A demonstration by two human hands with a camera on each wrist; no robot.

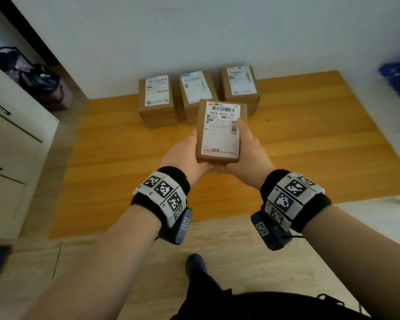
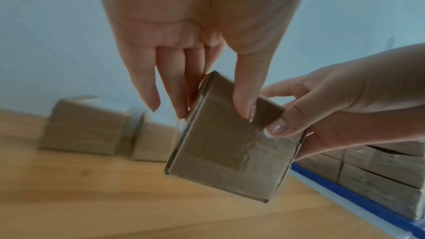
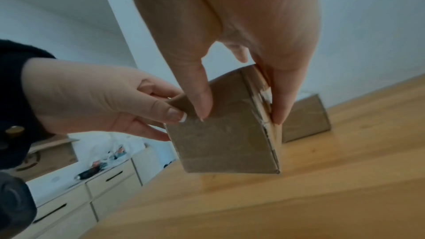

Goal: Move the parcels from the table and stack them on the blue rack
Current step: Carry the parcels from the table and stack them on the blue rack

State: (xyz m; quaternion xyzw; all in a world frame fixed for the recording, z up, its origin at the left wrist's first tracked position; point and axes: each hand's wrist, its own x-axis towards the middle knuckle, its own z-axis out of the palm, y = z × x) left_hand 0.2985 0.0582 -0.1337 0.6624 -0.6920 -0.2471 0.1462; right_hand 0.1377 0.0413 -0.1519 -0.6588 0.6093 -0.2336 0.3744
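Observation:
A brown cardboard parcel [image 1: 221, 132] with a white shipping label hangs above the wooden table [image 1: 125, 162], held between both hands. My left hand [image 1: 185, 153] grips its left side, thumb on the near end and fingers [image 2: 170, 95] along the side. My right hand [image 1: 252, 148] grips the right side the same way. The wrist views show the parcel [image 2: 230, 144] [image 3: 227, 137] clear of the tabletop. Three more labelled parcels [image 1: 156, 100] [image 1: 196, 95] [image 1: 240, 86] stand in a row at the table's far edge by the wall. The blue rack [image 1: 397, 77] shows at the far right; its blue edge [image 2: 358, 197] carries stacked parcels [image 2: 377, 168].
A white drawer cabinet [image 1: 12, 144] stands left of the table, with dark bags [image 1: 37, 82] behind it. A white wall [image 1: 194, 38] backs the table. My dark shoe [image 1: 195, 264] is on the light wooden floor in front of the table.

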